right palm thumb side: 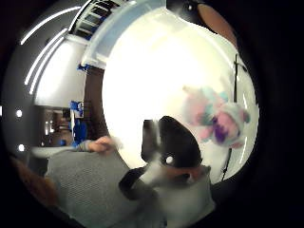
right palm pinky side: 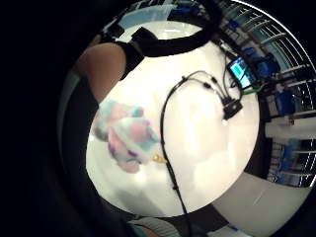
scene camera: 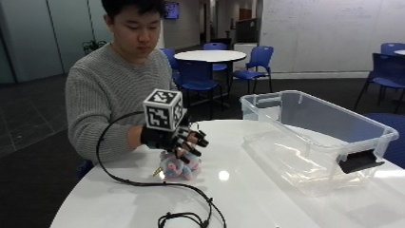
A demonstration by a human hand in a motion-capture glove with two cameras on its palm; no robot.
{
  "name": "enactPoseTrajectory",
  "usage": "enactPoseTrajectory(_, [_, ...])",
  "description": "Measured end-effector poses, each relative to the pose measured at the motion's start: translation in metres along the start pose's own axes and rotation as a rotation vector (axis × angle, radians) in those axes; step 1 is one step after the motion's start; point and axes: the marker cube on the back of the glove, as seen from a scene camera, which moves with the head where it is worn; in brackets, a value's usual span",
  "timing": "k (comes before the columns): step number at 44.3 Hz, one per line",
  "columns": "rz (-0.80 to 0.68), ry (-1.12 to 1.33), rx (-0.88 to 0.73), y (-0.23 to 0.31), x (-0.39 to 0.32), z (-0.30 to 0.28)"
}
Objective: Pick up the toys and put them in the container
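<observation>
The person sits behind the round worktop (scene camera: 265,199), leaning in a little, with the right forearm in its grey sleeve (scene camera: 104,130) reaching forward and lying low over the near edge. The gloved right hand (scene camera: 172,138) hangs palm down just above the surface — its fingers (scene camera: 193,142) spread and bent downward, tips pointing at the worktop, closed round nothing. From the palm side a bare fingertip (right palm pinky side: 106,69) shows at the rim. The other arm drops behind the worktop edge — its hand cannot be made out from the outside view.
</observation>
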Motion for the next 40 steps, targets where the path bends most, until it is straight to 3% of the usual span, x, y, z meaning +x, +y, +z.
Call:
enactPoseTrajectory(7, [0.045, 0.140, -0.141, 0.002, 0.001, 0.067])
enactPoseTrajectory(12, [0.057, 0.233, -0.096, 0.001, 0.002, 0.075])
enactPoseTrajectory(21, [0.056, 0.191, -0.054, -0.003, 0.006, 0.075])
enactPoseTrajectory(31, [0.018, 0.176, 0.136, -0.012, 0.007, 0.075])
enactPoseTrajectory(40, [0.011, 0.159, 0.132, -0.016, 0.005, 0.073])
